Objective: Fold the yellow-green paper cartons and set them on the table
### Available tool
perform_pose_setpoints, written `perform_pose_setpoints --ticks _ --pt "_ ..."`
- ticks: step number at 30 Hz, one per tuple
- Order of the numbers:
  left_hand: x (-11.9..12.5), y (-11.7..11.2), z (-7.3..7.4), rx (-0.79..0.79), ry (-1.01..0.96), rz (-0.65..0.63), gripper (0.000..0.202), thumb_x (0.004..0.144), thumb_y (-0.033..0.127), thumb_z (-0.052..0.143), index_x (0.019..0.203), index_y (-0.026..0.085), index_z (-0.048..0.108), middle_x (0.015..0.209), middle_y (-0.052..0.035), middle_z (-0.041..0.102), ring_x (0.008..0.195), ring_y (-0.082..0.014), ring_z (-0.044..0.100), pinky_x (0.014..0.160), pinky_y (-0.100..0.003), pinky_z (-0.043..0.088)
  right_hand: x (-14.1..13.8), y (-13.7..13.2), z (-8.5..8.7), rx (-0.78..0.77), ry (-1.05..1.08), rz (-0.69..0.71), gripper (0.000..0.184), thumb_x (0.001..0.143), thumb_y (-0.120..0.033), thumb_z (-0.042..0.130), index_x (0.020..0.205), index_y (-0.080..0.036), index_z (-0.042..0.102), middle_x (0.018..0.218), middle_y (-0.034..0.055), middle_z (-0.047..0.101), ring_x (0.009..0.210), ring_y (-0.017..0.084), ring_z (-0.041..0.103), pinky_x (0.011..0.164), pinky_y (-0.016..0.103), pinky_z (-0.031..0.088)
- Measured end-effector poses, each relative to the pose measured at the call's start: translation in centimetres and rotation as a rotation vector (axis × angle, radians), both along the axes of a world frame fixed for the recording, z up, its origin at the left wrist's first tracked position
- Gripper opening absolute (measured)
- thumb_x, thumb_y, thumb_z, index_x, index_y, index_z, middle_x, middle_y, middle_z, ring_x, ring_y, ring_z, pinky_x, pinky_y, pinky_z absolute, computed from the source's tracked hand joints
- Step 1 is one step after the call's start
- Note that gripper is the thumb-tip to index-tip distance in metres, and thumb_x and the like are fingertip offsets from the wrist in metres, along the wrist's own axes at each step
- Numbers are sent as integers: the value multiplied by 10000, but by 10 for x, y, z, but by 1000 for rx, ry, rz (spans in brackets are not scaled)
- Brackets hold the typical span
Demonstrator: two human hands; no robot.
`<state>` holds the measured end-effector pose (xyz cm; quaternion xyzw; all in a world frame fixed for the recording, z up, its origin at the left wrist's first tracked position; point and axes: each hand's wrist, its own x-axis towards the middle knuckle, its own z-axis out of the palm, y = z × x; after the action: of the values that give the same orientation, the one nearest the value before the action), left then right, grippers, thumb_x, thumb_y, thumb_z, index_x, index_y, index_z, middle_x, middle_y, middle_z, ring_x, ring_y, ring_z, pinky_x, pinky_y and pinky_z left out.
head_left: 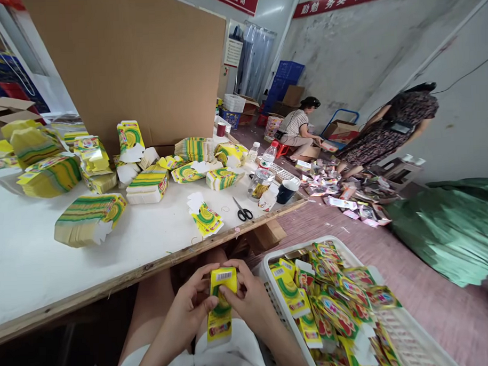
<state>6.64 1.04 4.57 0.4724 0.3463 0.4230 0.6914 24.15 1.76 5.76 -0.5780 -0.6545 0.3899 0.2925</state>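
While both hands have hold of one yellow box (220, 325), here's the spread from left to right. Way off to the left of the grip and further out on the white table (150, 234), there's a fat stack of cartons (89, 220), with a big cardboard sheet (144, 63) standing behind. Then comes the left hand (188, 305), curled in with its thumb on the box's front. Straight out past the grip sits a small pile of flat cartons (206, 219). The box itself is held over the lap, barcode end away from the body. The right hand (251, 295) is closed on the other side, thumb pressed on the front too. Scissors (245, 214) and a dark mug (287, 192) lie beyond it. Just right of the grip is a white basket (266, 263) loaded with filled-looking packs (336, 313), and well past that, a green tarp (449, 229).
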Motion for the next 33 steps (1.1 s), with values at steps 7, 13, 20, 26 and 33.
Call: perform_pose_setpoints --ticks 7,13,20,26,33 --pt "7 2 3 13 69 44 492 789 222 650 1260 214 508 1172 -112 700 1046 -259 664 912 -380 499 0 1 -2 27 -138 -46 364 792 -191 540 1151 -229 497 557 -94 419 523 148 475 526 216 326" --pt "9 6 -3 -31 88 73 486 763 202 644 1231 194 511 1110 -106 727 1011 -250 682 874 -351 513 -8 2 -6 20 -226 -74 355 806 -210 535 1159 -225 501 528 -94 427 486 152 481 520 222 309" --pt "11 5 -4 -16 111 55 503 770 192 638 1256 186 509 1143 -115 718 1058 -263 663 862 -350 519 1 4 -6 -3 -82 -27 356 764 -196 573 1109 -234 494 567 -96 443 504 130 454 502 203 303" --pt "11 4 -2 -3 124 115 472 771 184 662 1230 200 553 1180 -99 705 1019 -239 675 860 -323 523 6 5 -5 8 -36 -46 363 780 -187 588 1133 -225 516 566 -94 430 510 129 441 503 213 317" --pt "17 2 -7 -58 42 96 390 736 173 707 1114 203 615 1019 -69 757 848 -216 710 721 -284 552 13 2 -8 89 288 -80 195 870 -405 563 907 -222 617 844 31 651 792 191 642 710 294 523"
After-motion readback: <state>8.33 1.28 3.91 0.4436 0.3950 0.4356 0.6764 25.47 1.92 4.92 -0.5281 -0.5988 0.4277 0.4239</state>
